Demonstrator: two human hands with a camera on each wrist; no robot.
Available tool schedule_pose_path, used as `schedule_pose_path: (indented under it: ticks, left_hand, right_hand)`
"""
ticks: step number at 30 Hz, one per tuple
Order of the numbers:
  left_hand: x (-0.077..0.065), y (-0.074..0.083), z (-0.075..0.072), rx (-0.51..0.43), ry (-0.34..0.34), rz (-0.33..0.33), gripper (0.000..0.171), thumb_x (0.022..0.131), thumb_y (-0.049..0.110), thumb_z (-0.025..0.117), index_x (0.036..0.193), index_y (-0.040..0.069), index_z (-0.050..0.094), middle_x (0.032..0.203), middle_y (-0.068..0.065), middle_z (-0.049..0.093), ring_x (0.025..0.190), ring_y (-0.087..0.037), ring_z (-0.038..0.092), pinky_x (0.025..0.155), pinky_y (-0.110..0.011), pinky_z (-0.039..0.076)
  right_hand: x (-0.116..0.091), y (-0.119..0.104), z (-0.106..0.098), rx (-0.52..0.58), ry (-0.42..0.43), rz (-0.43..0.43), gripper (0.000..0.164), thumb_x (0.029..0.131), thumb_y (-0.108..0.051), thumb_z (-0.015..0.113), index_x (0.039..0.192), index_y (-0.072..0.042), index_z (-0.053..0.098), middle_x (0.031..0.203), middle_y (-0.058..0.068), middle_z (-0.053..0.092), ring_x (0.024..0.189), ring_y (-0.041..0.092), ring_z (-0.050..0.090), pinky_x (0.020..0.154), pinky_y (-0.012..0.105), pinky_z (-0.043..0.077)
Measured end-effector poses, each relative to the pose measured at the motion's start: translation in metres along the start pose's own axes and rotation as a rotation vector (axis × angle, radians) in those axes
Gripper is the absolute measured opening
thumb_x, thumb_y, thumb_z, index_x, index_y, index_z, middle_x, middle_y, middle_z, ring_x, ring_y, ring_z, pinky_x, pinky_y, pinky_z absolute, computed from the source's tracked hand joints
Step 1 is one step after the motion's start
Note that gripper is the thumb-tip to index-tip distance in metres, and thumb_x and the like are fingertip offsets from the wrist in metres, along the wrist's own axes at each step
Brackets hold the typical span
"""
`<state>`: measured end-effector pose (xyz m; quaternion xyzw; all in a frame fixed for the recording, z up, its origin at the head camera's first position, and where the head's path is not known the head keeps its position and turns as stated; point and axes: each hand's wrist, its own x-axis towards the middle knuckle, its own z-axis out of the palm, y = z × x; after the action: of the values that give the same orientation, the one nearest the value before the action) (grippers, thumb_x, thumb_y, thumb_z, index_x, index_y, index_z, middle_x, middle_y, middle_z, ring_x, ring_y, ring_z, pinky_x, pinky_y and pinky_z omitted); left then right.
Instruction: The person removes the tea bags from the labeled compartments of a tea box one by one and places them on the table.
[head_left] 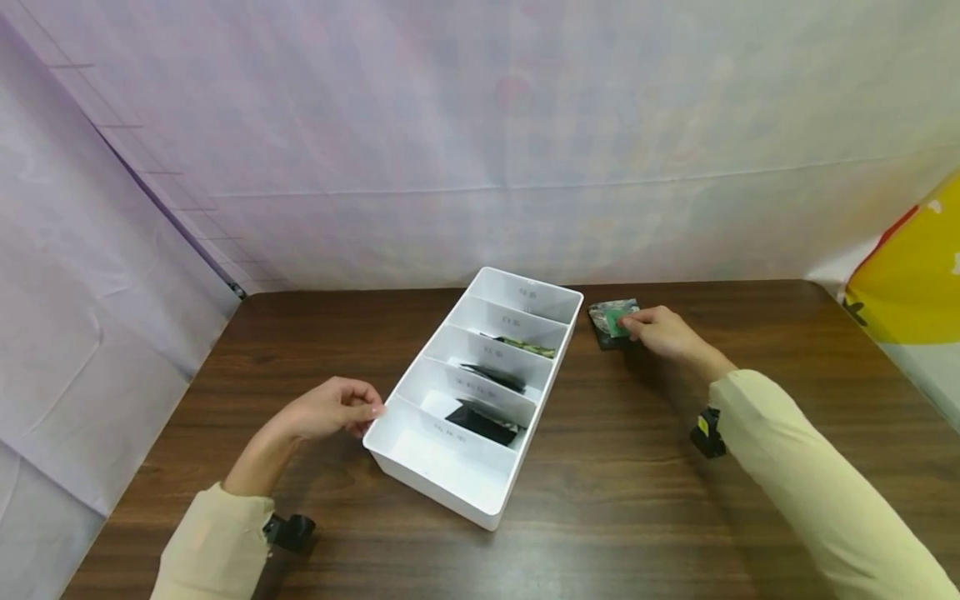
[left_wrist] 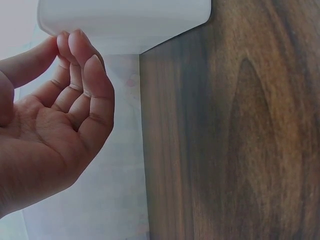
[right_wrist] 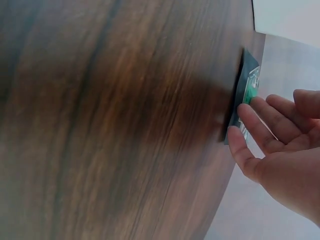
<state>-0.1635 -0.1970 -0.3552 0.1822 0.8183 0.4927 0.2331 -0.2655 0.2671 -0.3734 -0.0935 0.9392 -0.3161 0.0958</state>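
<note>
A white divided box stands aslant on the table, its compartments marked with dark lettering. My left hand pinches its left rim near the front corner; in the left wrist view the thumb and fingertips meet at the box edge. To the right of the box's far end lies a dark, silvery flat packet, with a small green square on top. My right hand reaches over it, fingertips at the green square. In the right wrist view the right fingers are slightly bent and spread, the thumb apart from them.
Inside the box lie a black packet, a thin dark packet and a greenish packet, each in its own compartment. The brown wooden table ends at a pale cloth backdrop. A yellow shape shows at far right.
</note>
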Motion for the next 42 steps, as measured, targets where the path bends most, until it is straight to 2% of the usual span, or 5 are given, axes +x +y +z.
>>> schedule_pose_path:
  ticks: [17,23,30,38,42]
  left_hand:
    - [-0.001,0.004,0.001,-0.028,-0.003,0.0,0.015,0.09,-0.001,0.052,0.088,-0.015,0.053,0.068,-0.002,0.053,0.061,-0.012,0.052,0.058,-0.028,0.046]
    - [-0.001,0.003,0.0,-0.032,-0.004,-0.002,0.015,0.09,-0.001,0.052,0.088,-0.015,0.053,0.068,-0.003,0.053,0.061,-0.012,0.052,0.057,-0.027,0.046]
    - [-0.001,0.002,0.001,-0.03,0.002,0.008,0.014,0.089,-0.001,0.052,0.087,-0.015,0.053,0.067,-0.003,0.052,0.059,-0.011,0.05,0.055,-0.026,0.045]
    - [-0.001,0.003,0.001,-0.038,0.001,0.008,0.013,0.088,-0.002,0.053,0.087,-0.016,0.053,0.067,-0.004,0.051,0.058,-0.011,0.05,0.055,-0.025,0.044]
    - [-0.001,0.003,0.001,-0.039,0.002,0.005,0.014,0.088,-0.002,0.052,0.088,-0.016,0.053,0.067,-0.004,0.052,0.059,-0.011,0.05,0.056,-0.025,0.045]
  right_hand:
    - [0.005,-0.008,0.002,0.028,0.02,0.01,0.041,0.098,-0.02,0.038,0.124,0.01,0.048,0.107,0.028,0.057,0.096,0.035,0.055,0.07,0.034,0.043]
    - [0.005,-0.009,0.001,0.059,0.006,0.022,0.042,0.098,-0.021,0.038,0.124,0.011,0.047,0.109,0.029,0.056,0.097,0.036,0.055,0.072,0.035,0.045]
    - [0.003,-0.01,-0.009,0.066,-0.041,0.034,0.046,0.099,-0.026,0.036,0.125,0.01,0.047,0.112,0.029,0.054,0.103,0.037,0.05,0.079,0.044,0.044]
    - [-0.007,-0.021,-0.024,0.115,-0.026,-0.013,0.043,0.1,-0.023,0.036,0.126,0.01,0.046,0.114,0.029,0.054,0.098,0.038,0.055,0.07,0.039,0.047]
    - [-0.014,-0.031,-0.031,0.106,-0.011,-0.05,0.045,0.099,-0.026,0.037,0.126,0.009,0.047,0.113,0.028,0.056,0.101,0.039,0.055,0.077,0.042,0.048]
